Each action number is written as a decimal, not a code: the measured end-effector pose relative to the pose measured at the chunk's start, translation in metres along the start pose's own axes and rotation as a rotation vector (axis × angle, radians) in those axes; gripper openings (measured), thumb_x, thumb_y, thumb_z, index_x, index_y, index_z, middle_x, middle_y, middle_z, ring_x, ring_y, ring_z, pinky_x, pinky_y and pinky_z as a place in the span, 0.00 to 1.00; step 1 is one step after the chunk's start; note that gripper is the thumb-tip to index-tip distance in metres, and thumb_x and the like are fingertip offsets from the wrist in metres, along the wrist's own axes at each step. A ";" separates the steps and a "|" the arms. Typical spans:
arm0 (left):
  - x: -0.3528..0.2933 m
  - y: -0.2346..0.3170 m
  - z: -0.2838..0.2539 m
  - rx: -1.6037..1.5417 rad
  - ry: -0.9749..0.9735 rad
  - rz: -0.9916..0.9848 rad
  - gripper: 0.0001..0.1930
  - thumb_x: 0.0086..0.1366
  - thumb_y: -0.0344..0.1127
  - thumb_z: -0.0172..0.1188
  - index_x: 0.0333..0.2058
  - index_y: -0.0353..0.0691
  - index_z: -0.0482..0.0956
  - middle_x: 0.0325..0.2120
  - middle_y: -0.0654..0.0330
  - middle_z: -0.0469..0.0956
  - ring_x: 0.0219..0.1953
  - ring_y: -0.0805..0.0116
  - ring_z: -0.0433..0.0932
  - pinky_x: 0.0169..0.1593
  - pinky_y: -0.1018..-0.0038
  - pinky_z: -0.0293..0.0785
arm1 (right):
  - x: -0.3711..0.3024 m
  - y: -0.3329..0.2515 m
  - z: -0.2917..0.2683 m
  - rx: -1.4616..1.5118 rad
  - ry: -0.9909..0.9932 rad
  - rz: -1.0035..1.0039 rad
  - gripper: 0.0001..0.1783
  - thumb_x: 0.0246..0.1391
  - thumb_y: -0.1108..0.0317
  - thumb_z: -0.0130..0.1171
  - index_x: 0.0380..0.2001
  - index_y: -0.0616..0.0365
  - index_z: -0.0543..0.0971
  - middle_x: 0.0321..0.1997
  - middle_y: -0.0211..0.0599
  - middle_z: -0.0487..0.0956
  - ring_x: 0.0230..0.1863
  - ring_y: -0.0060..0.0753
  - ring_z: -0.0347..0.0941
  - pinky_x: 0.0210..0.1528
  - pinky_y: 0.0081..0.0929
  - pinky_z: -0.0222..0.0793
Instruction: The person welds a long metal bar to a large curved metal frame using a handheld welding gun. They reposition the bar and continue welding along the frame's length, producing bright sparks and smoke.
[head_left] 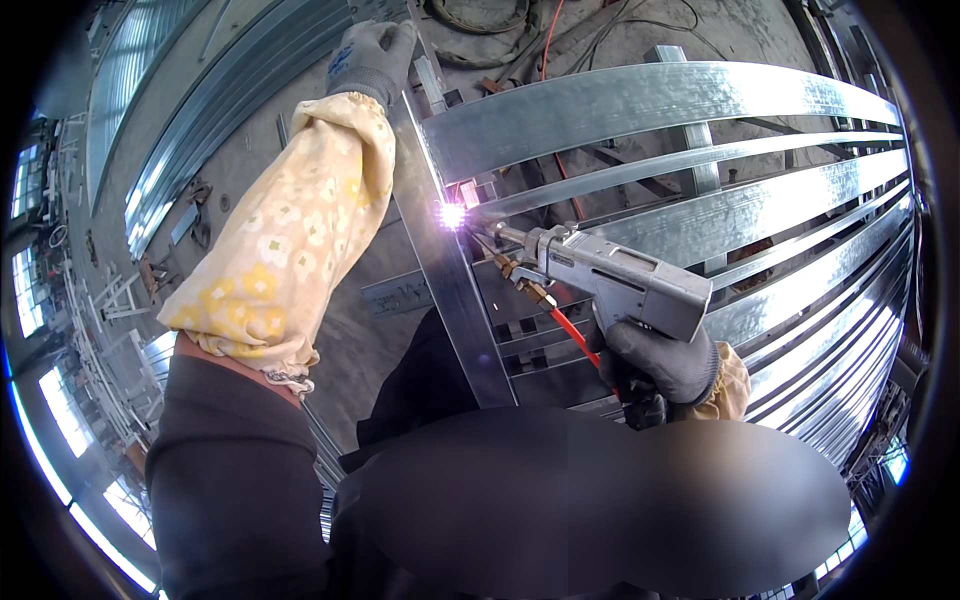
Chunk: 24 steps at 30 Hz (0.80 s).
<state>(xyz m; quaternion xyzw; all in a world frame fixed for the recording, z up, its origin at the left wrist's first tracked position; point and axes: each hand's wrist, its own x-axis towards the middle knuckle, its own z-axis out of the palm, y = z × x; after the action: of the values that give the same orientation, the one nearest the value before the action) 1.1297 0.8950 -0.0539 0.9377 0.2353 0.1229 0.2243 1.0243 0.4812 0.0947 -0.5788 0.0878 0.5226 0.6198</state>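
My right hand (660,362), in a dark grey glove, is closed round the grip of a silver handheld welding gun (625,280). The gun's nozzle points left at a bright violet-white spark (452,214). It glows where a crosswise metal tube meets the long steel bar (438,260) of a frame. My left hand (372,58), in a light grey glove with a floral sleeve cover (290,215), is closed at that bar's far end, its fingertips partly hidden. A red hose (578,338) with brass fittings runs under the gun toward my right hand.
Several parallel galvanized tubes (690,95) of the frame stretch away to the right. Long metal profiles (215,120) lie on the concrete floor at the left. Cables and a coiled hose (480,22) lie beyond the frame. A flat metal piece (395,293) sits left of the bar.
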 end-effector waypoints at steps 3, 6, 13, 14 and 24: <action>0.004 -0.006 0.002 0.026 -0.010 0.013 0.28 0.65 0.62 0.53 0.49 0.45 0.84 0.59 0.48 0.72 0.63 0.50 0.70 0.66 0.60 0.64 | -0.001 0.001 0.000 0.003 0.012 0.009 0.25 0.56 0.69 0.64 0.55 0.65 0.72 0.35 0.35 0.80 0.28 0.23 0.77 0.28 0.20 0.72; 0.005 -0.006 0.002 0.013 -0.039 -0.001 0.28 0.65 0.62 0.53 0.49 0.45 0.84 0.59 0.48 0.72 0.63 0.50 0.69 0.66 0.60 0.64 | 0.000 0.004 -0.001 -0.001 0.021 -0.003 0.28 0.54 0.70 0.63 0.58 0.65 0.70 0.34 0.37 0.80 0.26 0.25 0.77 0.26 0.21 0.73; 0.004 -0.007 0.008 0.005 0.069 0.058 0.25 0.67 0.57 0.56 0.46 0.40 0.84 0.51 0.46 0.77 0.57 0.48 0.74 0.62 0.61 0.67 | 0.000 0.008 0.000 0.009 0.039 -0.021 0.34 0.50 0.72 0.62 0.62 0.65 0.67 0.34 0.43 0.81 0.22 0.29 0.77 0.22 0.23 0.75; 0.004 -0.007 0.009 0.001 0.057 0.046 0.25 0.67 0.57 0.57 0.46 0.40 0.84 0.52 0.45 0.77 0.56 0.47 0.74 0.62 0.61 0.67 | 0.000 0.009 0.000 0.015 0.035 -0.024 0.34 0.50 0.72 0.63 0.62 0.65 0.67 0.34 0.43 0.81 0.22 0.29 0.77 0.22 0.23 0.75; 0.009 -0.015 0.014 0.013 0.119 0.114 0.22 0.68 0.54 0.56 0.40 0.39 0.86 0.40 0.48 0.81 0.48 0.49 0.77 0.54 0.62 0.71 | -0.004 0.006 -0.001 0.010 0.011 0.004 0.29 0.55 0.68 0.65 0.58 0.64 0.70 0.34 0.37 0.80 0.27 0.24 0.76 0.26 0.21 0.71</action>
<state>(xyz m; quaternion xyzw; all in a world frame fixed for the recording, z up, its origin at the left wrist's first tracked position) 1.1368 0.9059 -0.0723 0.9419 0.1954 0.1896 0.1966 1.0180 0.4766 0.0934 -0.5784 0.0950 0.5201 0.6212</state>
